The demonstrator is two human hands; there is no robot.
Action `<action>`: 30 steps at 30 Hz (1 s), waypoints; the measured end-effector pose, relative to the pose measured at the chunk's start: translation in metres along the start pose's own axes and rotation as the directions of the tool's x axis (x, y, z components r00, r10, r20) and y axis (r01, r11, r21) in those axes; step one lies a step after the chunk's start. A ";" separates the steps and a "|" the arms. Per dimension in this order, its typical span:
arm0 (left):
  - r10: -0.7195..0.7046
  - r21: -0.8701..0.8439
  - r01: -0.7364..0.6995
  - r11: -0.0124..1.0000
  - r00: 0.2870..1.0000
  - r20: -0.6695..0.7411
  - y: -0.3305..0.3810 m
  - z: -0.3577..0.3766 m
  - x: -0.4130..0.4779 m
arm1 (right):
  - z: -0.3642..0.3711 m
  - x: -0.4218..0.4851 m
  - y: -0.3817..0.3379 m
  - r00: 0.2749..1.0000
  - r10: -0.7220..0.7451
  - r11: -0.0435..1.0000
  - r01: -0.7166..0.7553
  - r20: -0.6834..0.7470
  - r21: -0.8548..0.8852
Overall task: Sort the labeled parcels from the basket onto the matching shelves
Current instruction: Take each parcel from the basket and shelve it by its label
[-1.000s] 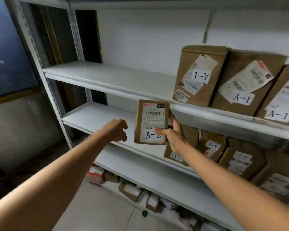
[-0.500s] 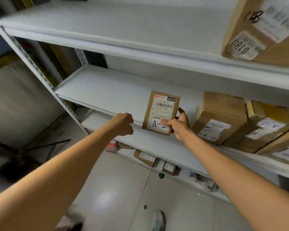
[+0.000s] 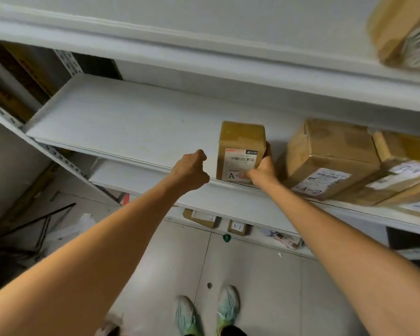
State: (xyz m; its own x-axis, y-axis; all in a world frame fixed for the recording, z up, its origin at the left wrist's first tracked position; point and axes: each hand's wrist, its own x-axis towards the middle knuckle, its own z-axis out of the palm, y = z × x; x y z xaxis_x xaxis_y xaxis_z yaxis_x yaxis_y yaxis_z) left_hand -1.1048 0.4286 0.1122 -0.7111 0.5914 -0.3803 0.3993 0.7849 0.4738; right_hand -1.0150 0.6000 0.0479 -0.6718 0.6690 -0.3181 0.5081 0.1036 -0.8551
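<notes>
A small brown parcel with a white label starting "A-" stands upright on the white middle shelf, near its front edge. My right hand grips its right side, thumb over the label's lower corner. My left hand hovers just left of the parcel, fingers curled, holding nothing. To the right on the same shelf lie larger brown parcels, one labelled A-2.
The shelf above carries a blurred brown parcel at top right. Small parcels sit on the lowest shelf by the floor. A dark wire frame lies on the floor at left. My shoes stand below.
The parcel has gone from held up in front of the shelves down onto the middle shelf, still in my right hand. The view has tilted downward and closer.
</notes>
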 end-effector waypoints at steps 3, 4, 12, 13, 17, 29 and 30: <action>0.012 0.026 -0.013 1.000 0.999 0.044 0.000 0.000 0.009 | 0.005 0.000 0.005 0.999 0.022 1.000 -0.023 -0.027 -0.013; 0.021 0.025 -0.023 0.999 0.998 0.066 0.001 0.000 0.012 | 0.004 0.000 0.008 0.999 0.032 0.999 -0.033 -0.038 -0.041; 0.143 0.036 -0.149 0.988 0.980 0.141 0.018 0.009 0.029 | -0.022 -0.058 0.011 0.986 0.164 0.952 -0.150 0.029 -0.268; 0.163 0.063 -0.176 0.982 0.972 0.167 0.019 0.011 0.030 | -0.027 -0.063 0.011 0.983 0.175 0.945 -0.156 0.044 -0.287; 0.218 0.117 -0.255 0.960 0.941 0.261 0.030 0.021 0.033 | -0.043 -0.068 0.007 0.975 0.212 0.915 -0.176 0.062 -0.362; -0.006 0.150 -0.007 0.989 0.996 0.085 0.005 -0.027 -0.025 | 0.001 -0.068 -0.069 0.874 0.042 0.784 0.272 0.485 -0.558; -0.043 0.144 0.035 0.989 0.998 0.053 -0.002 -0.033 -0.038 | 0.010 -0.071 -0.080 0.847 0.014 0.755 0.339 0.531 -0.561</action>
State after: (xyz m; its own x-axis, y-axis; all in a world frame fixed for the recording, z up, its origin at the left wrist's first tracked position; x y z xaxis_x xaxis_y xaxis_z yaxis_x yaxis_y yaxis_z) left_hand -1.0976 0.3990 0.1515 -0.6962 0.5659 -0.4416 0.4535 0.8236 0.3405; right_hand -1.0133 0.5366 0.1351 -0.8483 0.1770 -0.4991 0.4580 0.7183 -0.5236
